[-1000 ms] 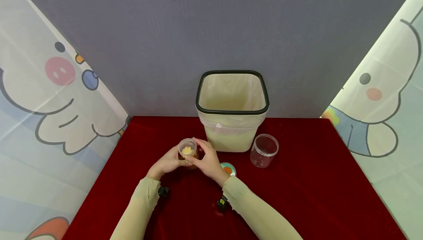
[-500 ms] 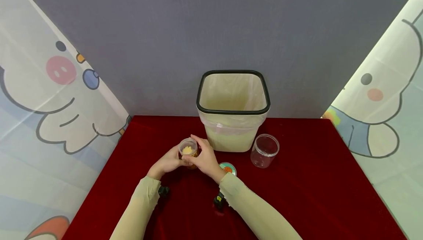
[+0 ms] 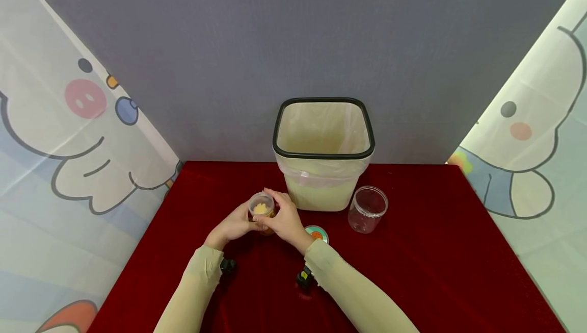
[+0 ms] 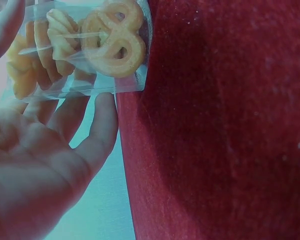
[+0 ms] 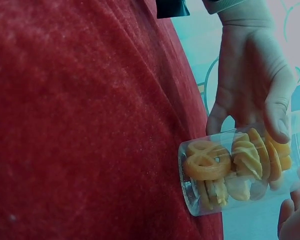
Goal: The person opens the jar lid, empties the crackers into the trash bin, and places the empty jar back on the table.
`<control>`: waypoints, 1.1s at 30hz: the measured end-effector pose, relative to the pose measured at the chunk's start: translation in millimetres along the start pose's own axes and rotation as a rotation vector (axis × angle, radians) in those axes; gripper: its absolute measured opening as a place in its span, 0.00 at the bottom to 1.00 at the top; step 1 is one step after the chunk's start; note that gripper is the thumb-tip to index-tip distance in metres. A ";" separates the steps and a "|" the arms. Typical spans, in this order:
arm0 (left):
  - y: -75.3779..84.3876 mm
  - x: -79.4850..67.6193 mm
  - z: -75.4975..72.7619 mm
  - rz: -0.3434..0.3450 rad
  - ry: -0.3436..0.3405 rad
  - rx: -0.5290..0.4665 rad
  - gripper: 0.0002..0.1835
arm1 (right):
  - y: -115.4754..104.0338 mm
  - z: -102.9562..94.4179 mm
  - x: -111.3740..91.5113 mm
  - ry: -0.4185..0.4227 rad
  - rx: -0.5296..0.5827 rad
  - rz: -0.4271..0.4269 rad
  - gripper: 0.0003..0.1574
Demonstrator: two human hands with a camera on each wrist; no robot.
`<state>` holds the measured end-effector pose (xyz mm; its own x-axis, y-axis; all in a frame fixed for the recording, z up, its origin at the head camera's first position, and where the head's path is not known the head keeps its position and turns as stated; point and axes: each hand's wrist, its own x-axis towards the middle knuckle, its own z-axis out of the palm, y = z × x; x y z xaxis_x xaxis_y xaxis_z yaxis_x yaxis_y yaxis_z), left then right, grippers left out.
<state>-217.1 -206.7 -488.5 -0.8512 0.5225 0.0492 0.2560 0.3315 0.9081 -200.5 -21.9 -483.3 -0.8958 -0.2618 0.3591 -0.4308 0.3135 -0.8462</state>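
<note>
A clear plastic jar (image 3: 262,199) stands upright between both hands, left of centre in the head view. Pretzel-shaped and swirled cookies (image 5: 248,156) show through its side in the wrist views. My left hand (image 3: 235,225) grips the jar body from the left, its fingers round the far side in the left wrist view (image 4: 40,165). At the top of the jar, my right hand (image 3: 284,220) holds the rim, thumb on the near side and fingers on the far side. Beside the right wrist lies a round teal lid (image 3: 317,231) with an orange picture, partly covered by the forearm.
A cream bin (image 3: 316,190) with a black rim and a clear liner stands at the back, against the grey wall (image 3: 229,68). An empty clear jar (image 3: 366,210) stands to its front right. Red cloth (image 3: 435,251) covers the table.
My right hand has shifted slightly left and farther round the jar's rim, mostly in the first half second. The left hand and the jar stay almost in place.
</note>
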 end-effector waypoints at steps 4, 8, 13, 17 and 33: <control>-0.5 0.1 0.0 -0.006 -0.004 -0.014 0.43 | -1.0 -0.6 0.4 -0.011 -0.002 0.022 0.50; -0.8 0.6 0.2 -0.005 -0.008 -0.018 0.42 | -2.7 -1.2 1.3 -0.023 0.002 0.042 0.49; -1.7 1.1 0.5 -0.010 -0.001 -0.013 0.42 | -5.5 -2.4 2.4 -0.024 0.024 0.056 0.46; -2.1 0.7 0.7 -0.023 0.005 -0.017 0.42 | -7.8 -3.3 3.4 -0.044 0.050 0.080 0.44; 28.6 -4.7 -1.0 -0.032 -0.041 -0.032 0.39 | -5.6 -4.5 7.0 -0.035 0.100 0.059 0.45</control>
<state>-206.2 -200.4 -462.4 -0.8389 0.5443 0.0035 0.2139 0.3238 0.9216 -204.8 -21.4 -474.3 -0.9142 -0.2777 0.2952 -0.3631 0.2374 -0.9010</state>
